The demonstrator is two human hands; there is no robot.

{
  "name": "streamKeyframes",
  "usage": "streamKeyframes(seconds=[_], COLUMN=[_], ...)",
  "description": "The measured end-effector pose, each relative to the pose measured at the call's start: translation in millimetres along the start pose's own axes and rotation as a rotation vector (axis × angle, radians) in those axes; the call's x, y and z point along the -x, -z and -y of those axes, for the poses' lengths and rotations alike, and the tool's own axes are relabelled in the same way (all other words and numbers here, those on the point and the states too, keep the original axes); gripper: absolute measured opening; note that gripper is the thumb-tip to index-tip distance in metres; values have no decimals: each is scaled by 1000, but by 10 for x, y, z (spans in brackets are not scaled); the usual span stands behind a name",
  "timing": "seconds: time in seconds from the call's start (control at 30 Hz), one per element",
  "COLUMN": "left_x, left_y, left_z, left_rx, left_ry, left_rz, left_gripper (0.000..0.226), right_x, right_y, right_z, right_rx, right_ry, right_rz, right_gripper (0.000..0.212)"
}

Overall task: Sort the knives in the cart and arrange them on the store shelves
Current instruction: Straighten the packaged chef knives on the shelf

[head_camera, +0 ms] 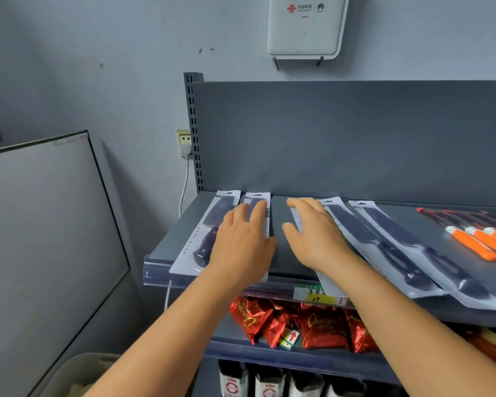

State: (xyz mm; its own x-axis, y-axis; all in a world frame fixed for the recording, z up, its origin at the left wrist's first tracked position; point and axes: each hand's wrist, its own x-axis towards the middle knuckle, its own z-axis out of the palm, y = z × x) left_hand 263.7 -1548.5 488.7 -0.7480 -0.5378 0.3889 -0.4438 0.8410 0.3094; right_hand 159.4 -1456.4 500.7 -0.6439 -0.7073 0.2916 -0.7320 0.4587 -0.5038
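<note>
Overhead, Huawei-logo wall box (305, 24), "29" price tag (317, 295), "Chocopie" packets (248, 316)

Both arms outstretched, left grip (242, 239) flat, right grip (312, 234) flat, fingers straight

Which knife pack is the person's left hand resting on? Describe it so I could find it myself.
Start at the grey top shelf, where carded knife packs lie in a row. The left hand lies flat on the second pack from the left, next to the leftmost pack. Unlike its neighbours, most of it is covered by the hand, and a bare strip of shelf separates it from the pack under the right hand.
</note>
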Motion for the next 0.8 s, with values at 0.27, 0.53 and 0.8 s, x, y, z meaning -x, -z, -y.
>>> streamKeyframes(seconds=[0.27, 0.53, 0.8], left_x=[129, 165, 178], left_y=[-304, -478, -347], left_z=[-819, -1146, -995], left_rx=[4, -51, -42], left_ry=[-220, -194, -141], left_rz=[218, 478, 523], left_gripper=[64, 71, 69], right_x=[264, 369, 390], right_y=[481, 632, 480], right_z=[-794, -1288, -1182], right_rx=[183, 396, 150], right_ry=[-199, -237, -176], right_rz=[37, 348, 356], right_gripper=[55, 58, 67])
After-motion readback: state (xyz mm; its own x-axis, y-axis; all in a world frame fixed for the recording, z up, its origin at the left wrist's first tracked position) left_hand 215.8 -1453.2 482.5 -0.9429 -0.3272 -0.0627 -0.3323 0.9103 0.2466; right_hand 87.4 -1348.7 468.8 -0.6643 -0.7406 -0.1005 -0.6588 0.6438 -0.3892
